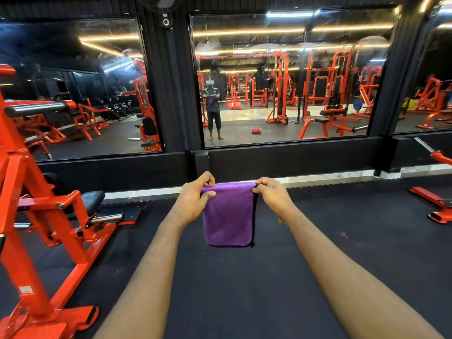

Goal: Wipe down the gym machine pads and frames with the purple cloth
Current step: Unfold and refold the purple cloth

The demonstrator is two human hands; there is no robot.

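Observation:
A folded purple cloth (228, 216) hangs in front of me, held up by its top edge. My left hand (193, 199) pinches the cloth's top left corner between thumb and fingers. My right hand (271, 194) pinches its top right corner. Both arms reach straight out over the black floor. A red gym machine (49, 216) with a black pad (91, 200) and chrome pegs stands at my left, apart from the cloth and both hands.
A black wall with large mirrors (281, 81) faces me, reflecting red machines and a standing person. Part of another red machine frame (437, 206) lies at the right edge. Black rubber floor (244, 289) stretches between the two machines.

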